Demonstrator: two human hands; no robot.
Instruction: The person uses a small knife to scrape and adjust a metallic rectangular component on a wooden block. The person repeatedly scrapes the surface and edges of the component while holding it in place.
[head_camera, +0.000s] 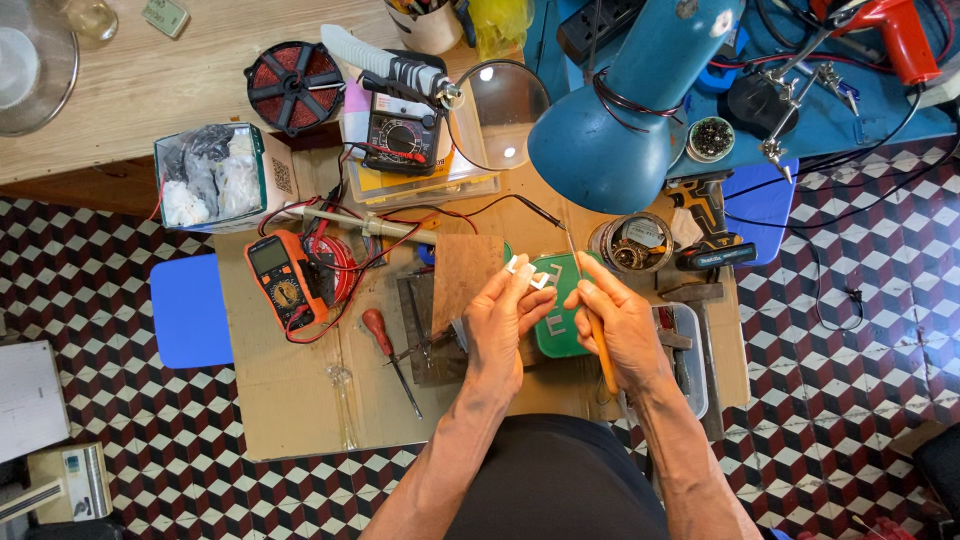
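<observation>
Two hands are busy over my messy work board. My left hand pinches a small white part tight between thumb and fingertips, held up just above the green board. My right hand is curled closed around an orange-handled soldering iron, and its thin metal tip points up near the white part. I think the tip could be hot, and it is very close to my left fingers, so a little slip might burn me. The white part is tiny, so if I loosen my pinch it could drop among the red wires and the screwdriver. The big blue lamp hangs close in front, and I could bump it.
</observation>
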